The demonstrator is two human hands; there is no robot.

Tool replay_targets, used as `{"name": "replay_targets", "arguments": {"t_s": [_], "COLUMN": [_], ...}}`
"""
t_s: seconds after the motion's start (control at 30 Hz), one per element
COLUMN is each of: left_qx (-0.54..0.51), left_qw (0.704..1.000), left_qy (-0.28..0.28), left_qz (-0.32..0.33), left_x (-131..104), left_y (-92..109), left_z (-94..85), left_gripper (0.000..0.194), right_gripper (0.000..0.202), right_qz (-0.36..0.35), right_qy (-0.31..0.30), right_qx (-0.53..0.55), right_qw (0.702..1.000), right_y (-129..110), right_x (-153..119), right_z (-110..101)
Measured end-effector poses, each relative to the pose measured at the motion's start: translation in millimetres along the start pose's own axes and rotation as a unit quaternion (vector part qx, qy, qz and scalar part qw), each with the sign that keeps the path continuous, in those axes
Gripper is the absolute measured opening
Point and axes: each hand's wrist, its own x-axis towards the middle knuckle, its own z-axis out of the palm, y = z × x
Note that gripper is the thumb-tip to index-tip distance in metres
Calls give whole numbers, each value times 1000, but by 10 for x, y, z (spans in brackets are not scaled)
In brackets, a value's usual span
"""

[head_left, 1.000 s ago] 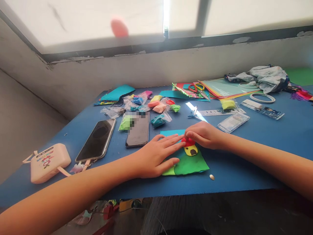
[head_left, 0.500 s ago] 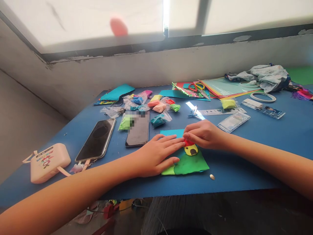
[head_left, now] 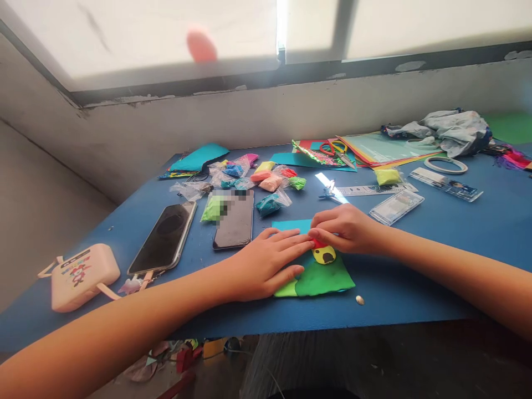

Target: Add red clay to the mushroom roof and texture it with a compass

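Note:
A clay picture on a light blue card (head_left: 286, 225) lies in front of me, with dark green clay (head_left: 326, 280) and a lighter green patch across its lower part. On it sits a yellow clay face (head_left: 321, 256) with dark spots, topped by red clay (head_left: 318, 244). My left hand (head_left: 276, 263) rests flat over the card's left side, fingers stretched toward the red clay. My right hand (head_left: 347, 228) is curled, its thumb and fingertips pinched at the red clay. The fingers partly cover that clay.
Bagged clay (head_left: 270, 204) in several colours lies behind the card, by two phones (head_left: 165, 235). A pink case (head_left: 85, 277) stands at left. Farther back are a ruler (head_left: 374, 189), scissors (head_left: 343, 154), coloured paper (head_left: 386, 148) and a tape roll (head_left: 445, 165). The table's front edge is close.
My right hand has shifted very slightly to the left at the red clay. My left hand stays in place.

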Motion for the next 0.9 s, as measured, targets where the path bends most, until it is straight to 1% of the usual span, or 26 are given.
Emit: {"name": "replay_targets", "arguments": {"t_s": [0.2,0.33,0.5,0.7,0.8,0.9], "left_qx": [6,5,11,16,15,19], "left_qw": [1000,1000,1000,1000,999,999], "left_qy": [-2,11,27,27,29,37], "left_qz": [-7,4,9,-1,-5,5], "left_x": [-4,-8,-15,-11,-8,-6], "left_y": [-3,-10,-16,-2,5,1], "left_z": [4,-1,14,17,19,38], "left_gripper": [49,47,44,42,43,44], "right_gripper": [43,43,43,44,44,44], "right_qz": [-25,-21,-32,-20,-14,-27], "right_qy": [26,12,-12,-32,-36,-32], "right_qx": [-24,-29,-53,-80,-83,-107], "right_qw": [999,999,998,996,996,993], "right_y": [4,24,14,-16,-31,-51], "right_x": [-10,-28,-64,-72,-61,-54], "right_z": [12,-14,-26,-12,-12,-17]}}
